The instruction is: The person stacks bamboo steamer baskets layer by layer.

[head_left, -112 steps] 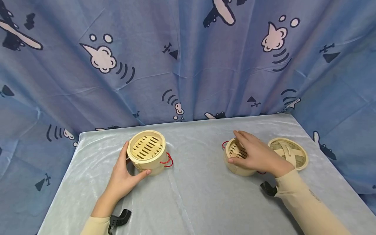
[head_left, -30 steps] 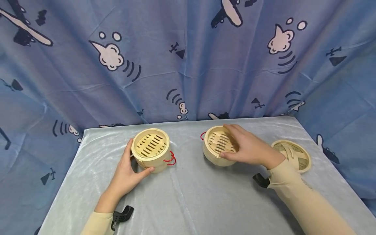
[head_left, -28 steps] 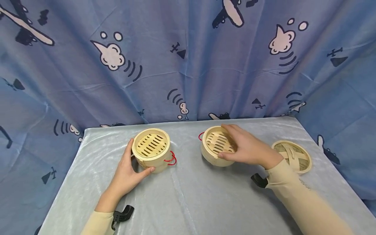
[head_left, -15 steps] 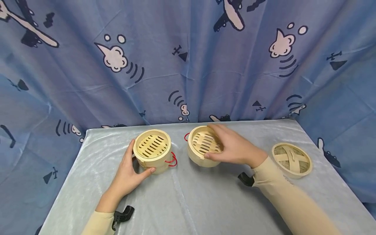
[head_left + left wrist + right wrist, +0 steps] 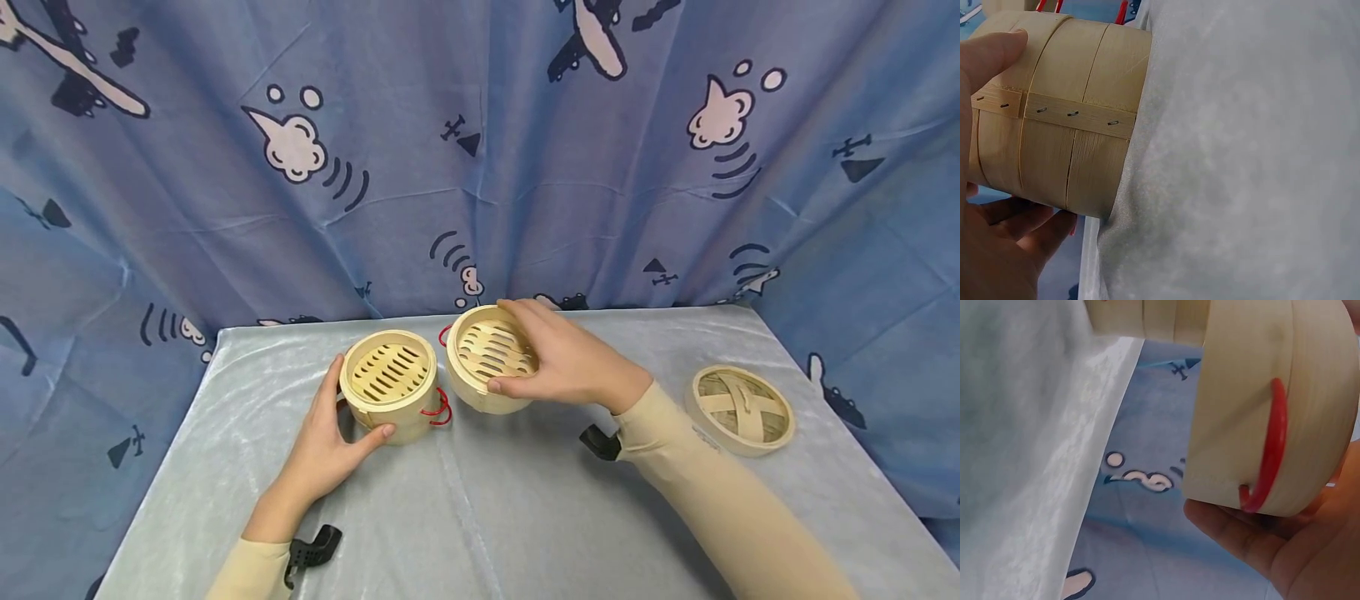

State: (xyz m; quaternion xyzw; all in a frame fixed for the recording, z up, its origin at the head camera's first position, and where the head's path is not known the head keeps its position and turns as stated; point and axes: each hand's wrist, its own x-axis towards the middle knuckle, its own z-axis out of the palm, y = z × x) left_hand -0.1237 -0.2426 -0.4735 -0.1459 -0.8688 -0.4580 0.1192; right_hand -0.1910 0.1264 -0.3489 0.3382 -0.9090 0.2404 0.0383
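Observation:
On the left of the table in the head view stands a stack of bamboo steamer baskets (image 5: 388,375) with slatted top and red handles. My left hand (image 5: 322,450) holds its left and near sides, thumb in front. In the left wrist view that thumb presses the stack's stapled wall (image 5: 1079,75). Just right of it, my right hand (image 5: 562,358) grips another bamboo steamer basket (image 5: 468,379) by its right side, raised above the cloth. Its red handle (image 5: 1275,444) and underside edge show in the right wrist view, where the fingers reach under it.
A round bamboo lid (image 5: 742,408) with crossed bands lies at the right of the table. Pale grey velvety cloth (image 5: 525,517) covers the tabletop. A blue patterned curtain (image 5: 390,167) hangs behind and at both sides.
My right hand has lifted its steamer basket and carried it left, from near the lid to beside the stack. The lid is uncovered now. My left hand keeps its hold on the stack.

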